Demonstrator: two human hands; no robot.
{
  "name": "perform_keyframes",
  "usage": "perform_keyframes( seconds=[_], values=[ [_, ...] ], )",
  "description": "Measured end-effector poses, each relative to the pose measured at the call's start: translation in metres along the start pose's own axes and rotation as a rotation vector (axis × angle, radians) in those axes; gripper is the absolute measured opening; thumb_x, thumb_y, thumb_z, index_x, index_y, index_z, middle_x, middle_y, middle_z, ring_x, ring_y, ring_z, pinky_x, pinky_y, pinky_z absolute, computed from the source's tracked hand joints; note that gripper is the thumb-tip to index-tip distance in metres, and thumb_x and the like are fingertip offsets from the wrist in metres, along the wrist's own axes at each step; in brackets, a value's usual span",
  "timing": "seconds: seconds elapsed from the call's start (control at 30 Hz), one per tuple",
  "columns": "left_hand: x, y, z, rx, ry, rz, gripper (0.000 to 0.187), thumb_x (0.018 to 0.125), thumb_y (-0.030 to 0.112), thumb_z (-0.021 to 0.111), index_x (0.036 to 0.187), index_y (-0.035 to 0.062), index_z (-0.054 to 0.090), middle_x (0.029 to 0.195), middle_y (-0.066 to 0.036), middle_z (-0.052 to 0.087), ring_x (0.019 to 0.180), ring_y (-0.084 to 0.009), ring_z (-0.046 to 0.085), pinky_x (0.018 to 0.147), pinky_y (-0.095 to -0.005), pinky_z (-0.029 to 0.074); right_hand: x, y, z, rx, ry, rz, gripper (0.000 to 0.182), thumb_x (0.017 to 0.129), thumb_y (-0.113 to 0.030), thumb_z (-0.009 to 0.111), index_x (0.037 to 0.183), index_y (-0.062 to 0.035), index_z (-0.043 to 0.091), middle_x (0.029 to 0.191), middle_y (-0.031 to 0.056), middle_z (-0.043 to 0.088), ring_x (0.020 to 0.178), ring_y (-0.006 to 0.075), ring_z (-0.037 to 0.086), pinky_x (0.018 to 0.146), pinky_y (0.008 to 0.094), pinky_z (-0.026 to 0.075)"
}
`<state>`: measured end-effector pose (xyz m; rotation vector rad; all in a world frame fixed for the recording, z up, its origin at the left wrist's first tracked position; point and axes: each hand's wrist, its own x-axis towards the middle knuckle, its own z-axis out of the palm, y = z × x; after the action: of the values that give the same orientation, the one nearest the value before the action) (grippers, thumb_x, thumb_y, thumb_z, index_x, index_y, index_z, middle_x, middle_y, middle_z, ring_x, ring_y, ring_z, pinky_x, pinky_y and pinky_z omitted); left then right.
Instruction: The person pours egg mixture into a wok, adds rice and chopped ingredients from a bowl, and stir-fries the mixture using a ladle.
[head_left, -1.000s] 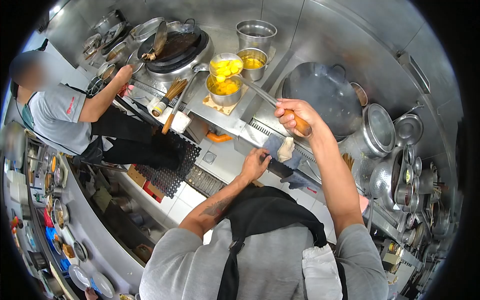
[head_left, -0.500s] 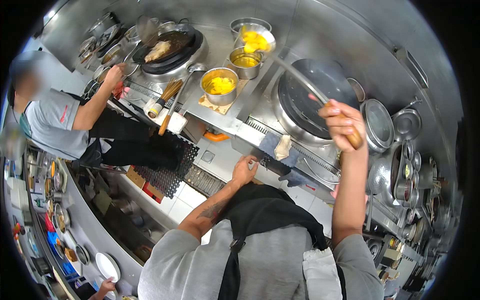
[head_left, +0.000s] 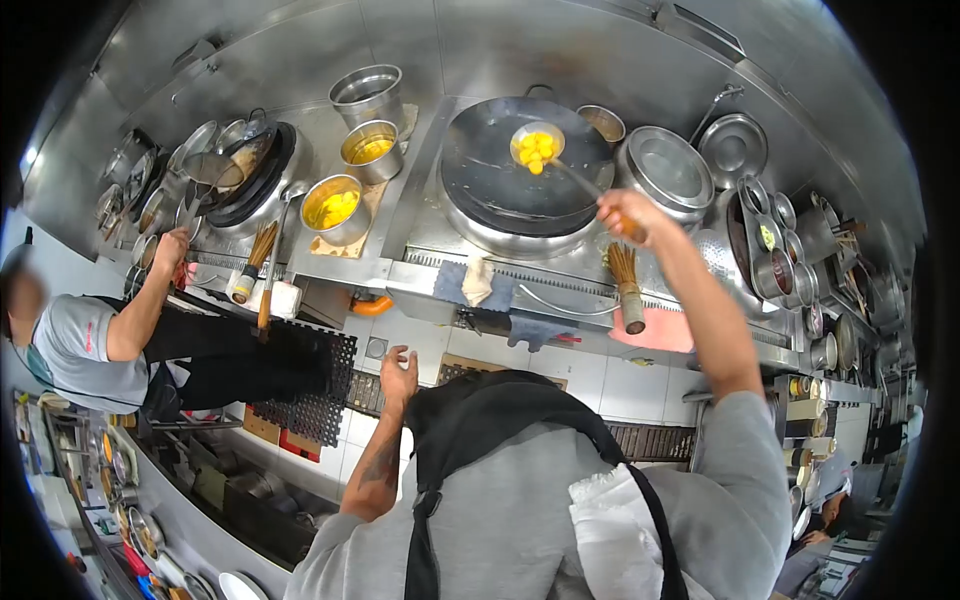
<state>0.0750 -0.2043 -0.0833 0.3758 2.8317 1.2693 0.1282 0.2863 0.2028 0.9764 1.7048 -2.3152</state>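
Near metal pans (head_left: 668,172), right fingers (head_left: 613,206) clasp the scoop (head_left: 578,182) above the wok (head_left: 490,160), left fingers (head_left: 401,361) half-open.

The brushed stainless-steel cooking counter (head_left: 425,225) supports two round metal pots of yellow contents (head_left: 337,228) (head_left: 372,172) on a stained tan board (head_left: 342,247), and a folded blue-grey cloth (head_left: 451,282) along its front edge.

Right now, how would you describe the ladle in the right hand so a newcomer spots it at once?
Find the big dark wok in the middle of the metal counter. Above it is the ladle, its long metal shaft ending in a wooden grip held in the right hand. Unlike the resting ladle beside the metal pots, it carries some yellow pieces.
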Motion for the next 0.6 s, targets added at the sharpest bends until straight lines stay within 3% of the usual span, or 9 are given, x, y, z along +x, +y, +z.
perform_keyframes(
  seconds=[0.1,0.2,0.27,0.3,0.33,0.43,0.47,0.53,0.6],
  values=[
    [-0.037,0.013,-0.007,0.079,0.035,-0.097,0.027,0.084,0.023,0.068,0.103,0.0051,0.063,0.08,-0.012,0.061,0.082,-0.0302,0.06,0.077,-0.0409,0.047,0.017,0.067,-0.027,-0.148,0.09,-0.143,0.032,0.09,-0.007,0.054,0.12,0.0012,0.048,0.066,0.0015,0.051,0.049,0.0078,0.047,0.041,0.0252,0.042],
    [-0.087,0.021,-0.015,0.11,-0.043,-0.128,0.027,0.083,0.023,0.068,0.103,0.0049,0.062,0.08,-0.012,0.061,0.083,-0.0301,0.059,0.077,-0.0409,0.047,0.009,0.108,-0.041,-0.389,0.144,-0.214,0.05,0.089,-0.011,0.054,0.137,-0.002,0.041,0.07,0.0106,0.059,0.051,0.0166,0.055,0.046,0.0326,0.048],
    [-0.124,0.034,-0.018,0.183,-0.049,-0.135,0.028,0.083,0.024,0.068,0.102,0.0047,0.061,0.079,-0.012,0.061,0.083,-0.0303,0.059,0.077,-0.0415,0.047,0.005,0.122,-0.056,-1.058,0.409,-0.461,0.056,0.088,-0.013,0.052,0.141,-0.0044,0.037,0.077,0.0205,0.064,0.058,0.0231,0.063,0.051,0.0364,0.051],
    [-0.135,0.041,-0.024,0.19,-0.051,-0.105,0.028,0.083,0.024,0.068,0.102,0.005,0.061,0.079,-0.012,0.061,0.083,-0.0302,0.059,0.077,-0.0417,0.047,0.002,0.124,-0.052,-1.201,0.497,-0.502,0.06,0.088,-0.015,0.05,0.145,-0.0054,0.033,0.083,0.0277,0.065,0.069,0.0332,0.067,0.063,0.0433,0.054],
    [-0.152,0.056,-0.029,0.198,-0.065,-0.082,0.028,0.083,0.024,0.068,0.102,0.0052,0.061,0.079,-0.013,0.061,0.083,-0.0301,0.059,0.077,-0.0418,0.047,-0.013,0.117,-0.052,-1.197,0.48,-0.494,0.06,0.088,-0.015,0.05,0.145,-0.0054,0.033,0.083,0.0277,0.065,0.069,0.0332,0.067,0.063,0.0433,0.054],
    [-0.176,0.073,-0.039,0.243,-0.074,-0.152,0.025,0.084,0.023,0.067,0.102,0.006,0.061,0.079,-0.013,0.061,0.082,-0.0299,0.058,0.076,-0.0419,0.047,-0.029,0.102,-0.046,-0.568,0.197,-0.238,0.066,0.084,-0.012,0.052,0.146,-0.0067,0.03,0.084,0.0269,0.066,0.078,0.0396,0.067,0.074,0.0497,0.052],
    [-0.185,0.075,-0.042,0.231,-0.07,-0.166,0.025,0.084,0.022,0.067,0.102,0.0063,0.061,0.079,-0.013,0.061,0.082,-0.0296,0.059,0.076,-0.0418,0.047,-0.025,0.107,-0.047,-0.575,0.183,-0.237,0.066,0.084,-0.012,0.052,0.146,-0.0067,0.03,0.084,0.0269,0.066,0.078,0.0396,0.067,0.074,0.0497,0.052],
    [-0.193,0.082,-0.049,0.2,-0.002,-0.186,0.026,0.084,0.021,0.068,0.104,0.006,0.062,0.085,-0.015,0.063,0.08,-0.0292,0.06,0.075,-0.0413,0.048,-0.021,0.114,-0.038,-1.302,0.413,-0.575,0.062,0.086,-0.01,0.05,0.146,-0.0159,0.034,0.088,0.0231,0.067,0.082,0.042,0.065,0.073,0.0539,0.051],
    [-0.209,0.086,-0.065,0.123,0.1,-0.229,0.03,0.083,0.022,0.07,0.106,0.005,0.063,0.094,-0.017,0.065,0.082,-0.0302,0.062,0.077,-0.0402,0.049,-0.019,0.114,-0.027,-1.472,0.417,-0.492,0.059,0.084,-0.008,0.05,0.142,-0.0174,0.042,0.086,0.0231,0.067,0.081,0.0406,0.066,0.07,0.0516,0.051]
  ],
)
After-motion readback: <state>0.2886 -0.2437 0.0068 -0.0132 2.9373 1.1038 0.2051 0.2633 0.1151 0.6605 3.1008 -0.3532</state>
